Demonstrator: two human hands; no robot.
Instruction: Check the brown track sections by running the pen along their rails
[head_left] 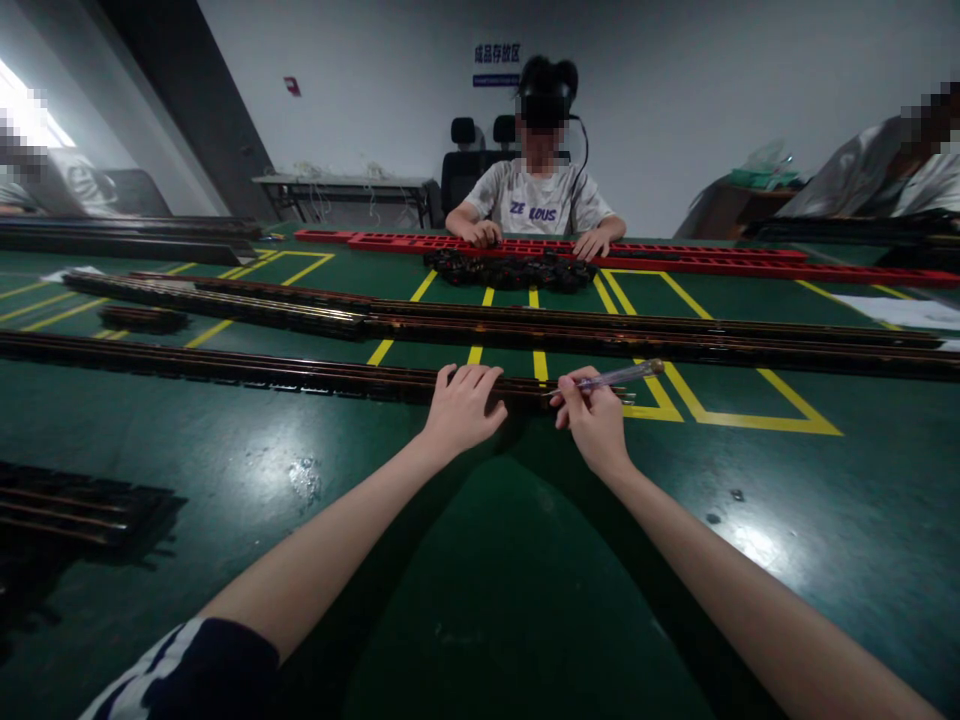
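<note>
In the head view a long dark strip with copper-coloured bars (300, 375) lies across the table in front of me. My left hand (463, 405) rests over this strip near its right end, fingers spread and thumb apart. Pinched in my right hand (592, 415) is a slim screwdriver (621, 376) with a clear, purplish handle. Its thin tip points left and down at the strip, between my two hands; whether it touches a screw is too small to tell. Thin metal ends of the strip stick out just right of my right hand.
More dark strips (525, 328) lie farther back, and others (67, 510) at the left front. Yellow tape lines (765, 425) mark the green table (525, 600). Across it, a person (536, 190) handles dark parts (510, 270) beside red frames (675, 257). People sit at both sides.
</note>
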